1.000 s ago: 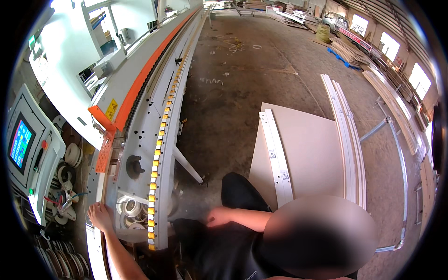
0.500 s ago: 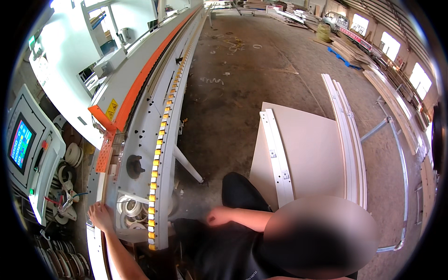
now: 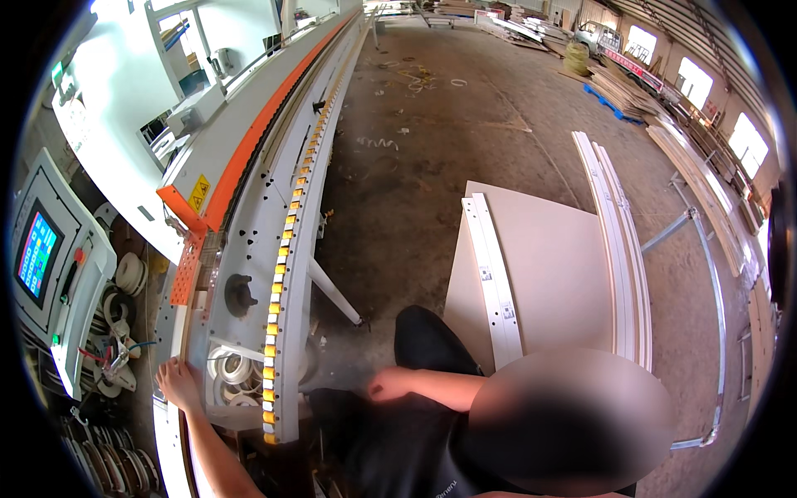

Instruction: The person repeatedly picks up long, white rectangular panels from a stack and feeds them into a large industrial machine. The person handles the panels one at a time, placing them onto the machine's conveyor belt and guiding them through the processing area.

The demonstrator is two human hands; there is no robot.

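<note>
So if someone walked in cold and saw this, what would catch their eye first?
Probably the long white machine with its orange strip and row of yellow rollers, running from the lower left far up the hall. Next, the lit control screen at the left edge, and the white panels stacked on the concrete floor to the right. At the bottom, the left hand rests on the machine's near end, while the right hand lies against dark clothing.

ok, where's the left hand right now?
Head view, lower left: the left hand rests on the near end of the long machine, beside its white tape rolls, right of the control panel.
</note>
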